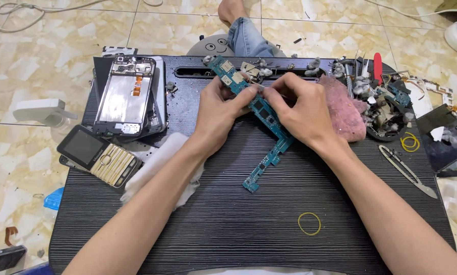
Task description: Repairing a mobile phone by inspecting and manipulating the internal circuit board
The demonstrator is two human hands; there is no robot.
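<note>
**2 hands on a blue circuit board, centre of the frame**

2 bare hands meet over a long, narrow blue phone circuit board [261, 114], held just above the black wood-grain lap table [228, 224]. The board's long axis runs diagonally, from upper left near the table's slot down to lower right-centre, where its thin L-shaped tail hangs free below both hands. The left hand [219, 114] clamps the board's upper half, thumb on top, fingers beneath. The right hand [300, 109] has thumb and forefinger pinched together on a slim metal tool [256, 87], seemingly tweezers, whose tip touches the board's upper end; that hand is the nearer to the working spot.

The board is rigid and flat, studded with silver shields and dark chips. Left of the hands lies a stripped phone frame [126, 97] with a shiny metal plate, and below it a small gold keypad phone [98, 157]. White cotton wadding [160, 163] sits under the left forearm, a pink rag [345, 114] behind the right hand. 1 yellow rubber band [309, 223] lies lower right.
</note>
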